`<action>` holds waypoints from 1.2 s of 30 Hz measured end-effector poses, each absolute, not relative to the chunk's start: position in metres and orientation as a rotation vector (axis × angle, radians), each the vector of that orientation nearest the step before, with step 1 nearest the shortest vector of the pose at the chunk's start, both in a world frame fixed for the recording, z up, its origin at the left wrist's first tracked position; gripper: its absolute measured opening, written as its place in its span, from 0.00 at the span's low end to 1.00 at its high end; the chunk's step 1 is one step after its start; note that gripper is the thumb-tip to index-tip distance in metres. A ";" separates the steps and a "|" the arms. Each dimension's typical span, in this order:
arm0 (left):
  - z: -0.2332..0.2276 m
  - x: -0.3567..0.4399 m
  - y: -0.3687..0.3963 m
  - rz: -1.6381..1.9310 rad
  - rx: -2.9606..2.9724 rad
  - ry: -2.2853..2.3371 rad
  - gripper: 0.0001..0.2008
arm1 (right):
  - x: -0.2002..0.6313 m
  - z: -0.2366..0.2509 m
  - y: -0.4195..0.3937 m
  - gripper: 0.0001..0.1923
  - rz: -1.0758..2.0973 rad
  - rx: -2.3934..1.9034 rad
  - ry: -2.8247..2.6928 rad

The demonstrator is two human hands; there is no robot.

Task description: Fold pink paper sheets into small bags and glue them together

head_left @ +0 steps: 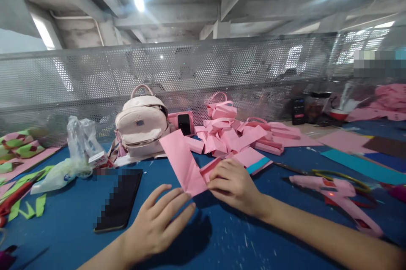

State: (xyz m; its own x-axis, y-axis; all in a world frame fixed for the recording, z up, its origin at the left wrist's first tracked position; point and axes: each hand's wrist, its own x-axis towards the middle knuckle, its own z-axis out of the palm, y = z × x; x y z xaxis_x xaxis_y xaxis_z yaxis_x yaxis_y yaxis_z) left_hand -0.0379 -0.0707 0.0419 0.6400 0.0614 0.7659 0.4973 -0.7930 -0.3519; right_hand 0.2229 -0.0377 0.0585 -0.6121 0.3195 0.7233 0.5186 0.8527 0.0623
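While our right hand (233, 185) clamps the pink paper (182, 162), our left hand (160, 221) spreads its fingers by the near edge. Blue table (234, 246) shows between both, mesh wall (196, 65) far.

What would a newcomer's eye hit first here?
The folded pink paper in the right hand, mid-frame, with the left hand close to its lower edge. Behind sits a heap of pink paper pieces, a pale backpack to its left. At right, a pink glue gun lies on the blue table.

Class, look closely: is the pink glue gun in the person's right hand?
No, the glue gun lies on the blue table; the right hand holds folded pink paper.
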 end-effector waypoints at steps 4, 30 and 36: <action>0.024 -0.034 -0.064 -1.110 -2.394 -0.746 0.07 | 0.226 0.040 -0.050 0.08 -0.015 -0.824 -2.263; 0.018 -0.032 -0.064 -1.530 -2.828 -1.086 0.23 | 0.192 0.041 -0.073 0.12 1.060 -0.773 -1.993; 0.023 -0.034 -0.059 -1.568 -2.954 -0.973 0.27 | 0.190 0.058 -0.086 0.13 1.054 -0.705 -2.048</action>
State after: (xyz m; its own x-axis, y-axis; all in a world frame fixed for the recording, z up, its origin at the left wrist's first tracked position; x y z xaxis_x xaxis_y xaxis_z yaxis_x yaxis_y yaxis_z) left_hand -0.0337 -0.0593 0.0231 0.4548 0.6112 0.6478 0.3093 -0.7905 0.5286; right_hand 0.1905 -0.0861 0.0578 -0.5937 0.7268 0.3454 0.1410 0.5166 -0.8445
